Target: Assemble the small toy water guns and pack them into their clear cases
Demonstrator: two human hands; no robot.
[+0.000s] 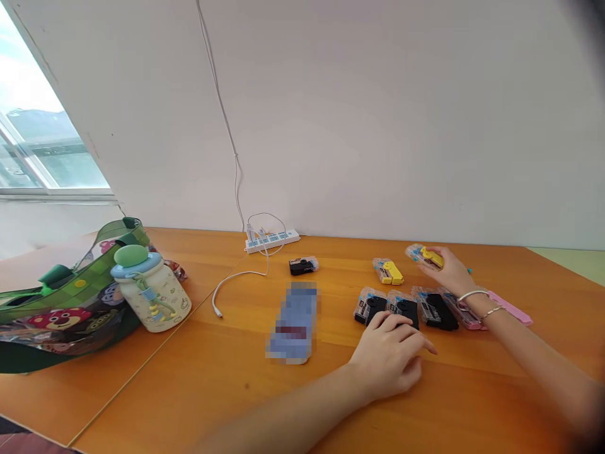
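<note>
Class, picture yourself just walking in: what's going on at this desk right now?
A person's right hand holds a clear plastic pack with a yellow cartridge above an orange wooden table. Their left hand rests on a clear plastic pack with a black cartridge, part of a row of similar packs. Another clear pack with a yellow cartridge lies nearby, and a clear pack with a black cartridge sits further left.

pixelated: blue item | cut off at left: tote bag | too small: cartridge labels
</note>
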